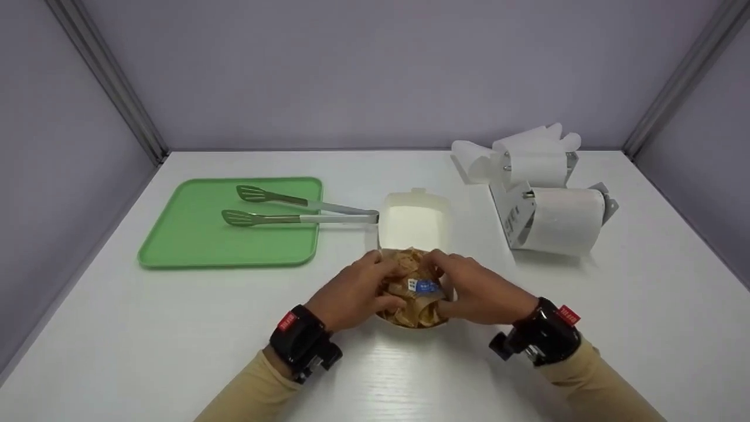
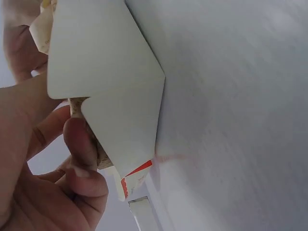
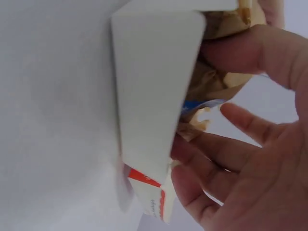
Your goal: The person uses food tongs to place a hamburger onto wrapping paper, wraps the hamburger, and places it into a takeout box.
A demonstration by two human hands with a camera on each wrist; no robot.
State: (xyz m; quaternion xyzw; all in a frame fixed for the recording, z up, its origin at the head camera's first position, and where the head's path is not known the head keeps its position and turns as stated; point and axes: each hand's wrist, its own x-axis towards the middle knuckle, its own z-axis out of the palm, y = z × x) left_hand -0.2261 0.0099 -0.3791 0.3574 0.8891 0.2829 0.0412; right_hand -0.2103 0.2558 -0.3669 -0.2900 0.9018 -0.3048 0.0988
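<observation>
A bundle wrapped in crumpled brown paper (image 1: 417, 305), with a blue-and-white label, sits in the base of an open white clamshell box (image 1: 415, 225). The box's lid is folded back, away from me. My left hand (image 1: 354, 293) grips the bundle from the left, and my right hand (image 1: 483, 290) holds its other side, thumbs nearest me. In the left wrist view, fingers reach over the box's plain side wall (image 2: 96, 53). From the right wrist, the thumb and fingers curl in at the brown paper (image 3: 207, 79) above the rim. What the paper encloses is hidden.
A green tray (image 1: 187, 243) lies at the left. Metal tongs (image 1: 328, 218) rest across it, their joined end reaching past its right edge toward the box lid. To the right stands a metal rack with a front white roll (image 1: 565, 223) and a rear roll (image 1: 536, 170), loose sheets trailing.
</observation>
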